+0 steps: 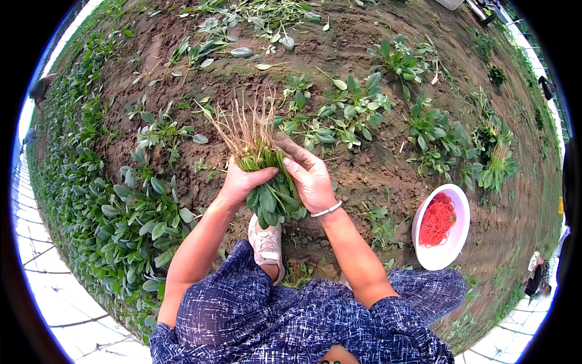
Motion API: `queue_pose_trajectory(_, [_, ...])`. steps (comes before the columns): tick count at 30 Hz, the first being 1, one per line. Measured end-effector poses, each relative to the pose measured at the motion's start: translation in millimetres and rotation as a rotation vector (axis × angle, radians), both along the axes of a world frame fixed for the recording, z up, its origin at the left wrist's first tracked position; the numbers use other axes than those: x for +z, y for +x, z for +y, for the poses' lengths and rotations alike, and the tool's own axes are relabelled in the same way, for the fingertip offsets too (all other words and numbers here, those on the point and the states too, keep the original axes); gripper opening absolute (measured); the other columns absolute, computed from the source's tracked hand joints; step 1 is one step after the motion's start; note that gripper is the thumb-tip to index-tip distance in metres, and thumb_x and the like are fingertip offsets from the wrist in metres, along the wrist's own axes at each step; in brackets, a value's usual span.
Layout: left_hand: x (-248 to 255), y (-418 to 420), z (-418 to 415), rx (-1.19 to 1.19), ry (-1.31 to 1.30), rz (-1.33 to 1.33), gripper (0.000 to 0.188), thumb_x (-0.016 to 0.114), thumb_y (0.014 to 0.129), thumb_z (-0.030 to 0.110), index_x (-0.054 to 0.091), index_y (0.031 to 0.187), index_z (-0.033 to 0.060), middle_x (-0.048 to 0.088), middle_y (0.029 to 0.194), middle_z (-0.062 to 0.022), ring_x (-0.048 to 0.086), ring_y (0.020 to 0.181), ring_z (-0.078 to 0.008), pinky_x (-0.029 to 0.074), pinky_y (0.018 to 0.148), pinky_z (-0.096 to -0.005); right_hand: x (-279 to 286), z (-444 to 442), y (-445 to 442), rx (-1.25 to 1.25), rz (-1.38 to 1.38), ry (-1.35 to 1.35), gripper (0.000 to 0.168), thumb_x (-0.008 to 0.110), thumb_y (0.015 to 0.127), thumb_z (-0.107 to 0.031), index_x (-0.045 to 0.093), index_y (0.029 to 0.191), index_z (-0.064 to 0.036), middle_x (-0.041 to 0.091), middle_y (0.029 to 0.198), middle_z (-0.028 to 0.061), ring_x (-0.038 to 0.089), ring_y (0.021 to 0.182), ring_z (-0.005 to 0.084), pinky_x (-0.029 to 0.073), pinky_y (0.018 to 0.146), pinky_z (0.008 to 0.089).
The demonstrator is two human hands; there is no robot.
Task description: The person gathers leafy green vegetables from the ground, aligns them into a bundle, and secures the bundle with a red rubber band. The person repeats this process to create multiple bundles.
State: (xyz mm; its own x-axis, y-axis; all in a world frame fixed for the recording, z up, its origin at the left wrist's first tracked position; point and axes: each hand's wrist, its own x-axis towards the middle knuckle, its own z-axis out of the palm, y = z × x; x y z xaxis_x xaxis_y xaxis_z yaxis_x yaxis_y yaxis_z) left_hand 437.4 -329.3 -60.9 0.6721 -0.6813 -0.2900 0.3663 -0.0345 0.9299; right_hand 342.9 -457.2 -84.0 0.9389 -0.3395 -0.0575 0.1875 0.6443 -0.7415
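Observation:
A bunch of leafy greens [273, 195], probably spinach, is held upside down in front of me, its thin pale roots pointing away and its leaves towards my body. My left hand [248, 179] grips the stems from the left, thumb across them. On the right side of the bunch, my right hand [309, 175] lies with its fingers extended and soil on the fingertips; its palm faces the stems. A white band circles my right wrist. To the right, a white plastic bowl [441, 261] holds a heap of red rubber bands [437, 220].
Dense growing greens [136, 223] fill the left side. Loose plants [354, 107] and leaves lie on the brown soil ahead. A gathered bunch [498, 168] lies at the right. My shoe [266, 243] is just below the held bunch. Other people are at the far edges.

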Motion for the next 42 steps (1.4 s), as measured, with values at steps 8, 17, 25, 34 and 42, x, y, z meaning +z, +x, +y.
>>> queue_pose_trajectory(8, [-7, -17, -8, -0.089, 0.021, -0.059, 0.055, 0.077, 0.069, 0.001, 0.055, 0.119, 0.0029, 0.063, 0.108, -0.0045, 0.059, 0.098, -0.0138, 0.048, 0.089, -0.0304, -7, 10, 2, -0.316, 0.084, -0.306, 0.024, 0.052, 0.089, 0.005, 0.065, 0.109, 0.002, 0.042, 0.14, 0.0171, 0.04, 0.131, 0.0271, 0.032, 0.109, 0.0353])
queue_pose_trajectory(17, [5, -3, -11, 0.128, -0.055, 0.161, 0.034, 0.073, 0.077, 0.002, 0.06, 0.109, 0.0005, 0.065, 0.102, -0.0074, 0.062, 0.099, -0.0187, 0.05, 0.088, -0.0334, -1, -11, 23, -0.171, 0.115, -0.61, 0.018, 0.057, 0.091, -0.008, 0.066, 0.104, -0.001, 0.052, 0.129, 0.0161, 0.049, 0.122, 0.0245, 0.04, 0.099, 0.0334])
queue_pose_trajectory(25, [-4, 53, 24, 0.271, -0.404, 0.428, 0.024, 0.063, 0.075, 0.013, 0.057, 0.093, -0.002, 0.062, 0.084, -0.0116, 0.061, 0.09, -0.027, 0.042, 0.101, -0.0438, -115, -203, 93, 0.233, 0.574, -2.226, 0.017, 0.056, 0.081, -0.014, 0.069, 0.078, -0.005, 0.064, 0.089, 0.0152, 0.06, 0.089, 0.033, 0.047, 0.081, 0.04])
queue_pose_trajectory(34, [4, 34, 69, 0.361, -0.137, 0.326, 0.023, 0.066, 0.068, 0.005, 0.059, 0.087, -0.0057, 0.065, 0.077, -0.0158, 0.067, 0.078, -0.0277, 0.054, 0.081, -0.04, -127, -233, 135, 1.036, 1.535, -2.631, 0.042, 0.043, 0.095, -0.028, 0.054, 0.131, -0.008, 0.05, 0.136, 0.0126, 0.038, 0.129, 0.0384, 0.013, 0.1, 0.0739])
queue_pose_trajectory(42, [18, 34, 57, 0.277, 0.004, 0.37, 0.03, 0.065, 0.066, 0.002, 0.058, 0.093, -0.008, 0.065, 0.08, -0.019, 0.067, 0.083, -0.0328, 0.054, 0.082, -0.043, -110, -221, 105, 0.694, 1.616, -2.249, 0.029, 0.048, 0.092, -0.023, 0.066, 0.11, -0.01, 0.065, 0.114, 0.0082, 0.06, 0.104, 0.0271, 0.033, 0.085, 0.0545])
